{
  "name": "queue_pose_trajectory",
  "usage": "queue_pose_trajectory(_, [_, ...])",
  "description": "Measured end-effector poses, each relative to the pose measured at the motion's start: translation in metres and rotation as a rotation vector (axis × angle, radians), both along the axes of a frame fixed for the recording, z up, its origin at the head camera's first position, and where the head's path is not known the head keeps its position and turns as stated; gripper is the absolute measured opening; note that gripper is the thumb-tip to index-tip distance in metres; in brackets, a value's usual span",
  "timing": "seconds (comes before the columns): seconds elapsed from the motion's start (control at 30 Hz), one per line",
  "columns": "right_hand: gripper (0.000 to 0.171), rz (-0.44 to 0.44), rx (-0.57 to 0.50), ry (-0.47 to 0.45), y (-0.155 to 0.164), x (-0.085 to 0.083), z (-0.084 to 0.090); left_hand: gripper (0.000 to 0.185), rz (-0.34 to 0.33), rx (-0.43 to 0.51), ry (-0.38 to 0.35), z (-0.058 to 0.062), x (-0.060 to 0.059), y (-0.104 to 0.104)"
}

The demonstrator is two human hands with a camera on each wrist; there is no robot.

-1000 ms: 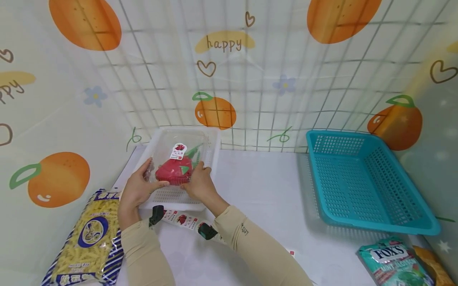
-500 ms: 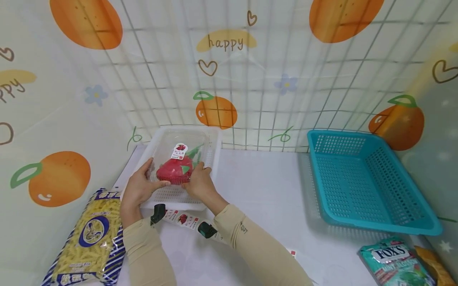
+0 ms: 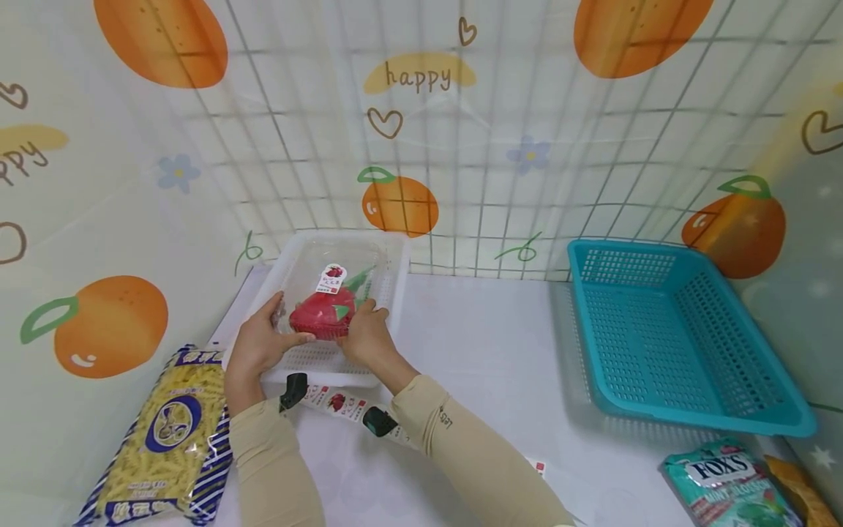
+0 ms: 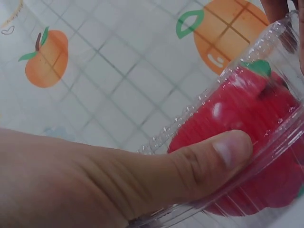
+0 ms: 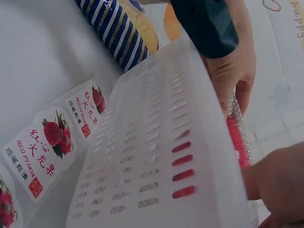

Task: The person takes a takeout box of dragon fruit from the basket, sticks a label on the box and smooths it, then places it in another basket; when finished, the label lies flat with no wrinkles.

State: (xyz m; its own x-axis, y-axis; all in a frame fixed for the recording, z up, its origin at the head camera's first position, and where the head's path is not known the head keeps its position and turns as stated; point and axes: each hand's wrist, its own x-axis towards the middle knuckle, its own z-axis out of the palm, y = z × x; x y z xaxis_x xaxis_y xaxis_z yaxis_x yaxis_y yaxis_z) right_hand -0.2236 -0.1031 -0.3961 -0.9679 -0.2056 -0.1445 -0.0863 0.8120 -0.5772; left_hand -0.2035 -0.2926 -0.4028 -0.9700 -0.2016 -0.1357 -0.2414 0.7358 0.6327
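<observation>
A clear plastic clamshell box (image 3: 301, 272) with a red dragon fruit (image 3: 316, 315) inside sits in the white basket (image 3: 398, 256). A white label (image 3: 331, 279) printed with a dragon fruit is stuck on its lid. My left hand (image 3: 260, 344) grips the box's left side, and in the left wrist view its thumb (image 4: 209, 159) lies across the front rim. At the opposite side my right hand (image 3: 369, 333) holds the near right corner, fingers curled. In the right wrist view the basket's slotted wall hides the lower part of the box.
A strip of dragon fruit labels (image 3: 336, 402) lies in front of the white basket. To the left is a bag of pasta (image 3: 165, 439). A turquoise basket (image 3: 685, 410) stands at the right, with a green FOX'S candy bag (image 3: 731, 487) nearer. A patterned curtain (image 3: 461, 176) backs the table.
Both hands keep hold of the box, which stays in the white basket. The head view drifts very slightly; nothing else visibly moves.
</observation>
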Motion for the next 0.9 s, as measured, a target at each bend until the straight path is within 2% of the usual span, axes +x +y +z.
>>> queue_pose_trajectory(0.2, [0.087, 0.024, -0.002, -0.013, 0.0004, -0.0011, -0.0004, 0.113, 0.008, 0.005, -0.008, 0.0008, -0.0006, 0.0021])
queue_pose_trajectory(0.9, [0.087, 0.001, 0.005, -0.012, -0.0049, -0.0031, -0.0057, 0.110, 0.032, -0.018, -0.033, -0.0035, -0.0023, 0.0025])
